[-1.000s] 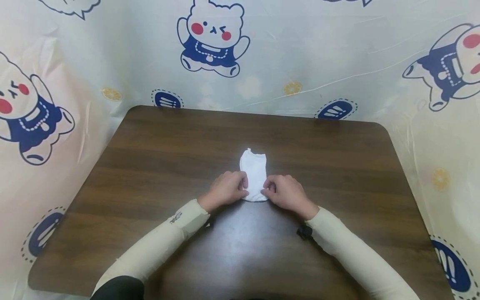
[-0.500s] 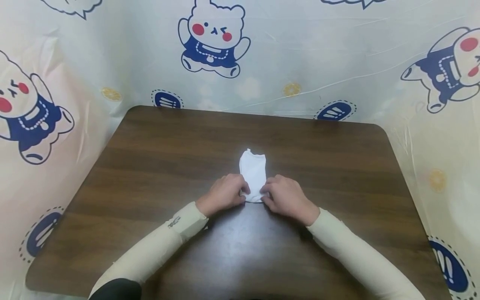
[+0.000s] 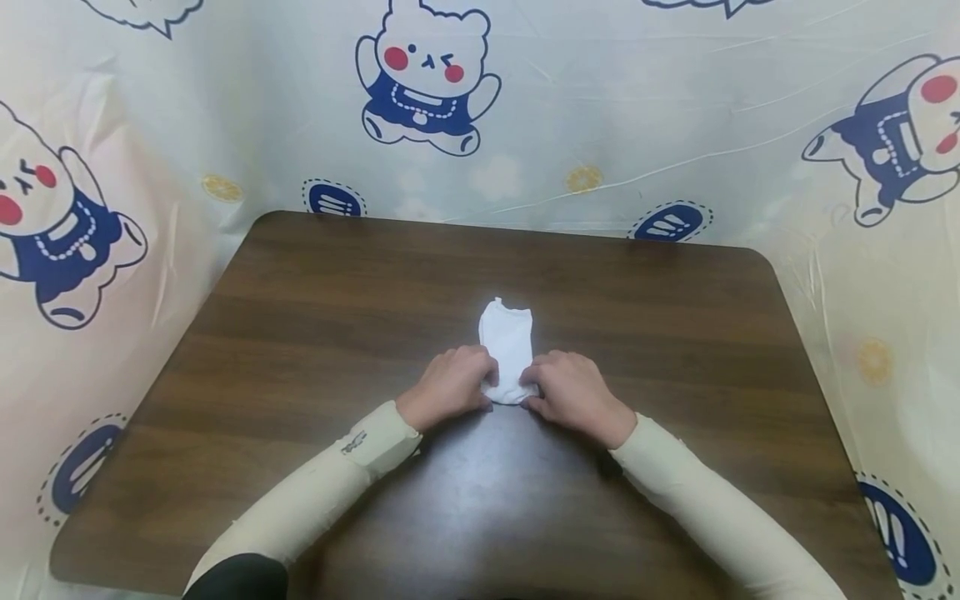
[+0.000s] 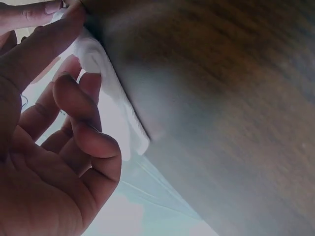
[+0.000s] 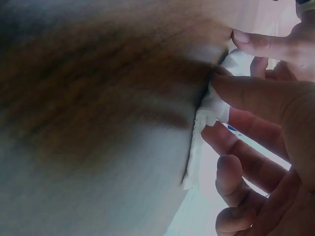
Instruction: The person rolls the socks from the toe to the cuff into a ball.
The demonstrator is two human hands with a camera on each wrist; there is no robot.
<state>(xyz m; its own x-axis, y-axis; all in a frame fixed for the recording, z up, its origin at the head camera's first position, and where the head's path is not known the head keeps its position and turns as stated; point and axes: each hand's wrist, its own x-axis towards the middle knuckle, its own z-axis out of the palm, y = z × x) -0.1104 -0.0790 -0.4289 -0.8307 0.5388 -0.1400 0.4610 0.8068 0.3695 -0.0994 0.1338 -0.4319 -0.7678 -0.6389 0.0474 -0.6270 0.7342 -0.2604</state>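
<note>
A small piece of soft white cloth (image 3: 507, 337), longer than wide and with an uneven far edge, lies flat at the middle of the table. My left hand (image 3: 452, 387) pinches its near left corner between thumb and fingers. At the near right corner my right hand (image 3: 577, 398) does the same. In the left wrist view, the cloth's near edge (image 4: 118, 105) looks thick and rolled, and the left hand's (image 4: 59, 147) outer fingers are loosely curled. The right wrist view shows the right hand's (image 5: 275, 142) thumb by the cloth's near edge (image 5: 195, 152). Fingertips partly hide both corners.
The dark brown wooden table (image 3: 360, 292) has rounded corners. A pale curtain (image 3: 540, 108) printed with cartoon bears surrounds its back and sides. Light-coloured sleeves (image 3: 315, 483) cover both forearms.
Both hands have shifted slightly towards the cloth's near edge, and the index fingers have come down closer to the thumbs. The cloth stays in nearly the same place.
</note>
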